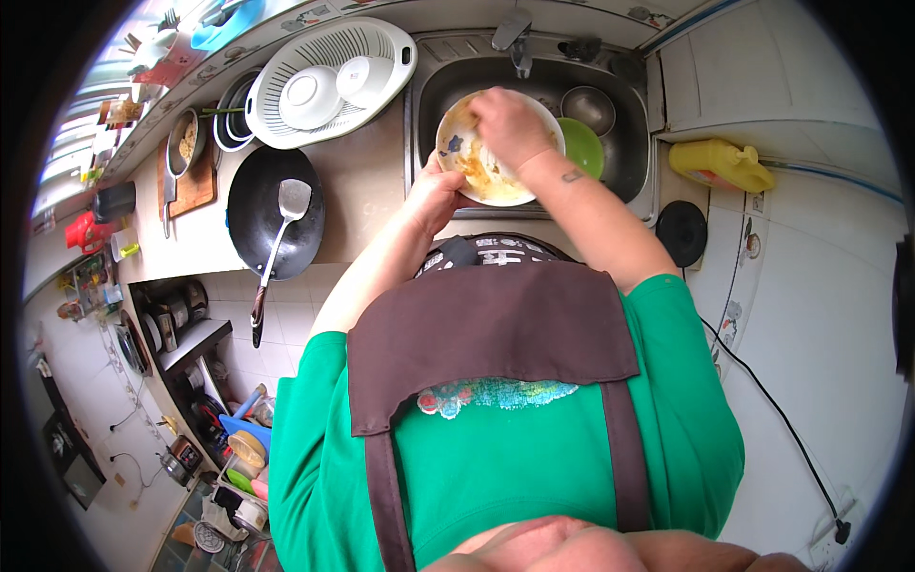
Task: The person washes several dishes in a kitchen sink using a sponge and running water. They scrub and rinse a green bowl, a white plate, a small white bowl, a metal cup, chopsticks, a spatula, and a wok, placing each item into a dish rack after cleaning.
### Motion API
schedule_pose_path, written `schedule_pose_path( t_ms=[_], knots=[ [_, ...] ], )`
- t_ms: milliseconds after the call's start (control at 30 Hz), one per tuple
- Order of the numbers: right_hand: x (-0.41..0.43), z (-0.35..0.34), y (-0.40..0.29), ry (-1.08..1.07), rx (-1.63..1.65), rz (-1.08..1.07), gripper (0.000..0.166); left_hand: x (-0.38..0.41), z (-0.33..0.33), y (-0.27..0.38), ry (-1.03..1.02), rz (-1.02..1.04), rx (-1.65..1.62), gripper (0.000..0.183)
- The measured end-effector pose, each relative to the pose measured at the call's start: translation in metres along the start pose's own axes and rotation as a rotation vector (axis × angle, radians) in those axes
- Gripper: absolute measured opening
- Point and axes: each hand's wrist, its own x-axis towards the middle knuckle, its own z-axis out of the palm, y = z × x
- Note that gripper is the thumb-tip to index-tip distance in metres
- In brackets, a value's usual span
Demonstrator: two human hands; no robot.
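Observation:
A round white plate [472, 146] with a dark blue mark is smeared with yellow-brown food residue. It is tilted over the front of the stainless steel sink [629, 182]. My left hand [436, 189] grips its lower left rim, thumb on the inner face. Against the plate's upper inner surface, my right hand [509, 129] presses with curled fingers; whether anything is under them is hidden. Behind the plate in the basin are a green bowl [582, 149] and a metal bowl [590, 111]. The faucet [516, 43] stands at the sink's back edge.
Left of the sink, a white draining basket [264, 107] holds two white bowls [311, 96]. A black wok [250, 214] with a metal spatula [286, 207] overhangs the counter's front. Farther left, a small pan [187, 143] and a knife [169, 196] rest on a cutting board [204, 189]. A yellow jug [715, 164] lies right.

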Motion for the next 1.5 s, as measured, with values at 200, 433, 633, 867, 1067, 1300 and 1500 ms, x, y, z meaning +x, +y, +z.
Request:
schedule_pose_path(
  t_ms=[200,433,633,867,1067,1300,1500],
  knots=[
    [-0.039,-0.035,-0.005,-0.251,-0.018,0.013,0.008,0.009,0.003,0.003,0.053,0.061,-0.006,0.054],
    [0.014,-0.003,0.014,-0.016,-0.049,-0.010,0.006,0.012,0.009,0.010,-0.002,0.003,0.042,0.055],
    [-0.034,-0.028,0.005,-0.304,0.053,0.097,0.007,0.021,0.002,0.008,0.078,0.061,0.047,0.058],
    [-0.002,0.002,-0.003,0.032,0.073,-0.004,0.023,0.020,0.019,0.007,-0.015,-0.052,0.111,0.062],
    [0.000,-0.006,0.034,0.057,-0.095,0.410,0.019,0.009,0.023,0.008,0.012,0.047,0.126,0.071],
    [-0.007,0.014,-0.012,-0.067,0.239,-0.009,0.024,0.024,0.015,-0.002,0.052,0.018,0.158,0.075],
    [0.011,-0.024,0.013,0.005,-0.058,0.306,0.023,0.020,0.014,0.000,0.005,0.159,0.161,0.074]
  ],
)
